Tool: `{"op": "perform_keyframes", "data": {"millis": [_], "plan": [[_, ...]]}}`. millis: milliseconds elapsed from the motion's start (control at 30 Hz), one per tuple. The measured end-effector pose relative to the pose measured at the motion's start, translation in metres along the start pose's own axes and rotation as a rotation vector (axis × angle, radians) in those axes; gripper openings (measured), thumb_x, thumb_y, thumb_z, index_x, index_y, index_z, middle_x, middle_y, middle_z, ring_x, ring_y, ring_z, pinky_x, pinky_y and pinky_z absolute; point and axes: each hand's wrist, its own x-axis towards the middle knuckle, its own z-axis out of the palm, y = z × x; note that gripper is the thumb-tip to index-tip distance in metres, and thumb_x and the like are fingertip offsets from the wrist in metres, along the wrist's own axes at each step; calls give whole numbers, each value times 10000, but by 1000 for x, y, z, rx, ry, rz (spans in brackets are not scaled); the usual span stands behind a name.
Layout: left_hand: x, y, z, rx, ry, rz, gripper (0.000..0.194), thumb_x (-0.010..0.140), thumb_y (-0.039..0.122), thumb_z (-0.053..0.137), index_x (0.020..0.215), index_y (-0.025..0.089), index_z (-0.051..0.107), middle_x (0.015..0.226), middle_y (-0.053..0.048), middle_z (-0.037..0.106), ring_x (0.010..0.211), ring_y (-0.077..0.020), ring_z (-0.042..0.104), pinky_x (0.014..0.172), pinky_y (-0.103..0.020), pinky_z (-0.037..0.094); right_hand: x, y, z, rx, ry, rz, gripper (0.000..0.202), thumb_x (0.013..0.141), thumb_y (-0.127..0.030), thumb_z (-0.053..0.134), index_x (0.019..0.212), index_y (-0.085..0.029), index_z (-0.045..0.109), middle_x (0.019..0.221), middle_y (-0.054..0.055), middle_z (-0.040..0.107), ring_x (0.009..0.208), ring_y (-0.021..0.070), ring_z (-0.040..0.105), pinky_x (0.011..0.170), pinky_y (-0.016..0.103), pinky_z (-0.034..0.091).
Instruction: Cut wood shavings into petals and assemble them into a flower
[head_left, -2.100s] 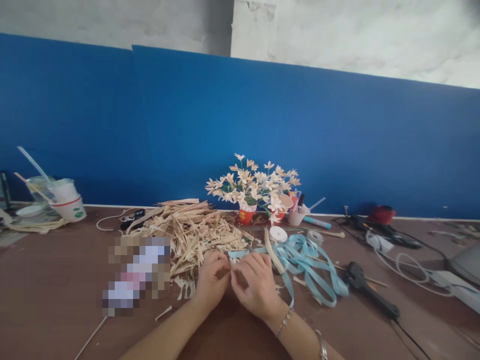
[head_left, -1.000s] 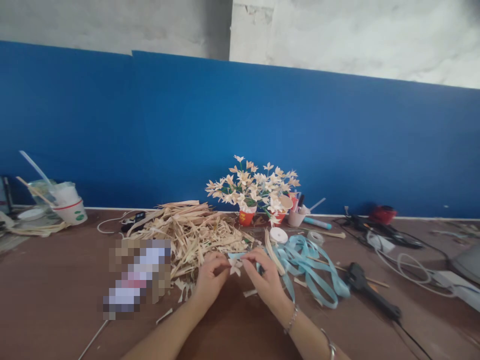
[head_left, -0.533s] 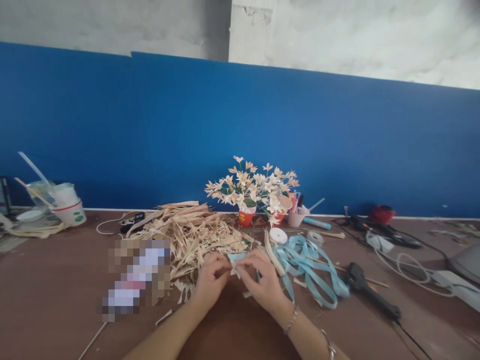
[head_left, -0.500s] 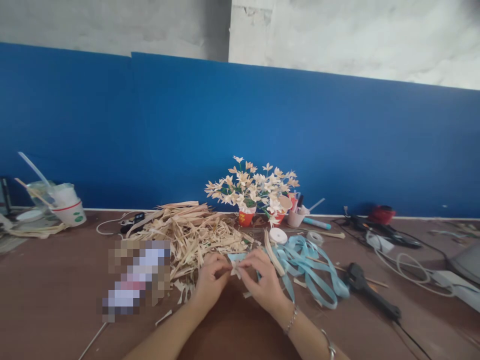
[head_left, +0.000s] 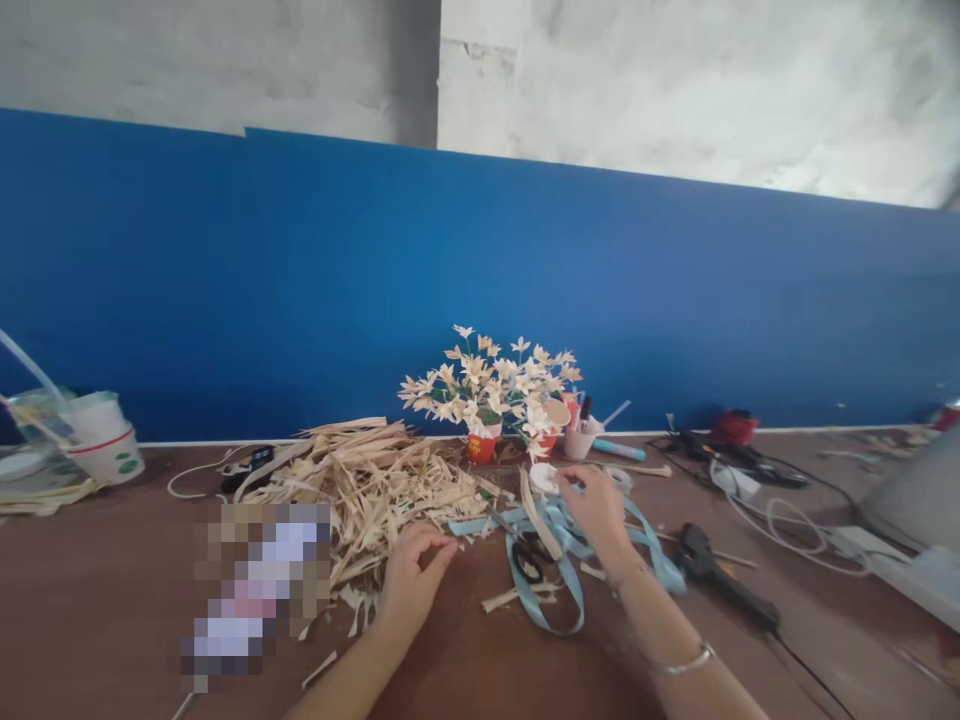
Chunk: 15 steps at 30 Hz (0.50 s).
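Note:
My left hand (head_left: 417,572) is over the table at the right edge of a heap of dry pale husk strips (head_left: 375,480), its thumb and fingertips pressed together; anything between them is too small to make out. My right hand (head_left: 598,503) has moved over the light blue ribbon (head_left: 564,600), beside a white roll (head_left: 544,478). Its fingers are curled, and what they touch is unclear. Black-handled scissors (head_left: 527,562) lie among the ribbon loops, between my two hands.
Potted pale flowers (head_left: 484,445) stand at the back beside a cup of pens (head_left: 581,440). A black glue gun (head_left: 726,578) with a cord lies right. White cables (head_left: 787,525) are farther right. At far left is a white cup (head_left: 109,452).
My hands have parted. The right one moved right and forward to the white roll; the left stayed near the husks. The scissors and more ribbon now show between them. The view has shifted slightly.

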Motion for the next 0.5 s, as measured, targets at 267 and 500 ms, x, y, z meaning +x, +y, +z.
{"op": "perform_keyframes", "data": {"millis": [267, 500], "plan": [[1, 4, -2, -2, 12, 8, 224, 776, 333, 549, 655, 181, 661, 711, -54, 628, 730, -195, 565, 679, -308, 440, 16, 15, 8, -290, -107, 68, 207, 787, -276, 475, 795, -210, 672, 904, 61, 637, 901, 231, 516, 711, 319, 298], [1, 3, -1, -10, 11, 19, 218, 783, 319, 543, 661, 180, 658, 712, -51, 630, 732, -189, 566, 686, -303, 440, 26, 21, 18, -322, -157, 67, 204, 774, -259, 488, 773, -216, 686, 871, 68, 639, 870, 221, 522, 702, 307, 305]]}}
